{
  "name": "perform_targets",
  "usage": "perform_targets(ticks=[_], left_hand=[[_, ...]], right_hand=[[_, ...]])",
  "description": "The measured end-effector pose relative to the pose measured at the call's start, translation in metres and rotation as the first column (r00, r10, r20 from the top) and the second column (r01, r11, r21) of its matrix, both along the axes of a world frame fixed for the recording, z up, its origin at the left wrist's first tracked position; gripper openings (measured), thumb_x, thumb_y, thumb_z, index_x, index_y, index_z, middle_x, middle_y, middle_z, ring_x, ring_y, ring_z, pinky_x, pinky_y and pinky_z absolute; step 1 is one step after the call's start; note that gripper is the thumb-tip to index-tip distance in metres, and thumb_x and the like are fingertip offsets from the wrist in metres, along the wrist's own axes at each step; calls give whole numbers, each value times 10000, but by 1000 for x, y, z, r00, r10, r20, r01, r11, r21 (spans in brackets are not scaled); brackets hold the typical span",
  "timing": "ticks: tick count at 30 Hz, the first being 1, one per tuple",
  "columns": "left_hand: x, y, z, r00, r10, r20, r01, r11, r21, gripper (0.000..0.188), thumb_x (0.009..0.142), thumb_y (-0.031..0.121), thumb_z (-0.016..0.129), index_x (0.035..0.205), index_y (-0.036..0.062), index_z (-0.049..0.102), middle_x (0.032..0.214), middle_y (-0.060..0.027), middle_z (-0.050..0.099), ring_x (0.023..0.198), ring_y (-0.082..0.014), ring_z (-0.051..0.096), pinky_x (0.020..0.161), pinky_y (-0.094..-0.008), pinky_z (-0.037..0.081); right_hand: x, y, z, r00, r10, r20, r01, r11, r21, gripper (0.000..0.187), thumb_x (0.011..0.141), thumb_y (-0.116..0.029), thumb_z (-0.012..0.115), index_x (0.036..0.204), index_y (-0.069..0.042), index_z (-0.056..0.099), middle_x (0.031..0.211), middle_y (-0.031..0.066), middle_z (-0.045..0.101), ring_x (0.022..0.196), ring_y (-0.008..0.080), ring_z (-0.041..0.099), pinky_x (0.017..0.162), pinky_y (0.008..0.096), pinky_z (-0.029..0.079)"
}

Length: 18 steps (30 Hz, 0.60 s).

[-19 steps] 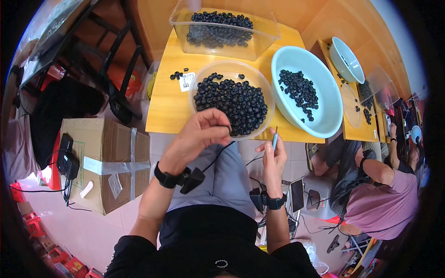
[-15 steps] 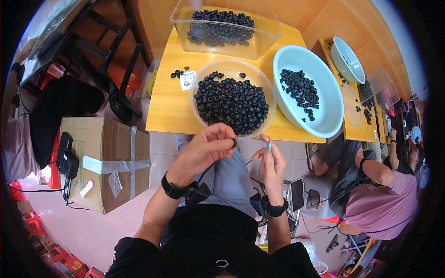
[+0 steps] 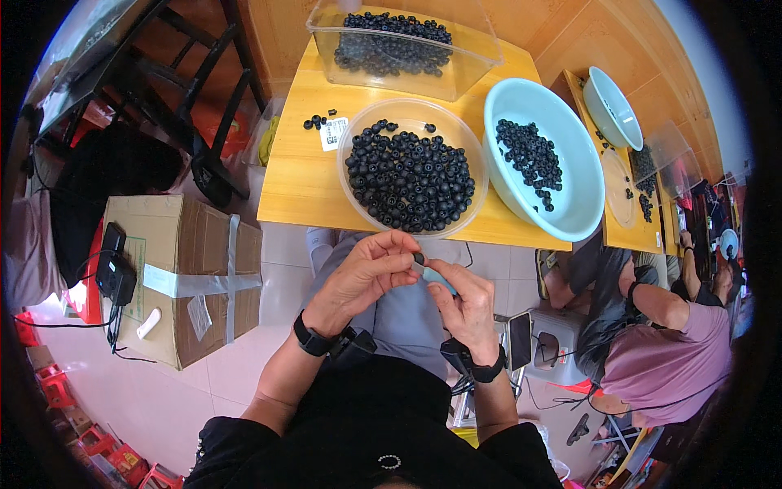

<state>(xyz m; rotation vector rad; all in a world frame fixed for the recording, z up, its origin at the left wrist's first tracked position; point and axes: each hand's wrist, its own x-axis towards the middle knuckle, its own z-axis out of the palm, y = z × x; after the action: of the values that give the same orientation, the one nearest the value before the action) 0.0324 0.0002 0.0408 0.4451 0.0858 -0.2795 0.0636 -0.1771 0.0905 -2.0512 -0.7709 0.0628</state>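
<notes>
Hands now meet below the tabletop's near edge, left hand withdrawn from the clear bowl, fingers pinching a small black ring against the right hand's pale blue tool.

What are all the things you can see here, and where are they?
Yellow table: one, top middle.
Clear round bowl: one, on the table, full of small black rings.
Clear box: one, at the table's far edge, black rings inside.
Light blue basin: one, right of the round bowl, some black rings in it.
Loose black rings: a few, on the table left of the bowl.
Cardboard box: one, brown, taped, on the floor at left.
Dark chair: one, top left.
Second table: one, far right, with a pale bowl.
Person in pink shirt: one, seated at right.
Left hand: fingers pinch a small dark piece.
Right hand: holds a slim pale blue tool.
</notes>
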Motion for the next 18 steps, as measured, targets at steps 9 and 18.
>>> perform_targets(ticks=[9,18], left_hand=[[-1,1,1,1000,8,14,-9,1000,29,151,846,19,601,995,35,582,921,-38,624,797,-125,641,741,-236,538],[0,4,-3,998,-55,25,55,998,12,156,836,41,626,978,42,561,920,-39,628,783,-118,643,720,-223,533]], right_hand=[[3,-2,-2,1000,6,-10,-6,1000,-24,219,767,-84,659,975,-14,646,755,140,637,490,221,584,452,301,443],[6,-3,-3,1000,20,-14,-20,999,-27,218,772,-98,662,972,-14,646,726,133,630,465,214,566,431,303,423]])
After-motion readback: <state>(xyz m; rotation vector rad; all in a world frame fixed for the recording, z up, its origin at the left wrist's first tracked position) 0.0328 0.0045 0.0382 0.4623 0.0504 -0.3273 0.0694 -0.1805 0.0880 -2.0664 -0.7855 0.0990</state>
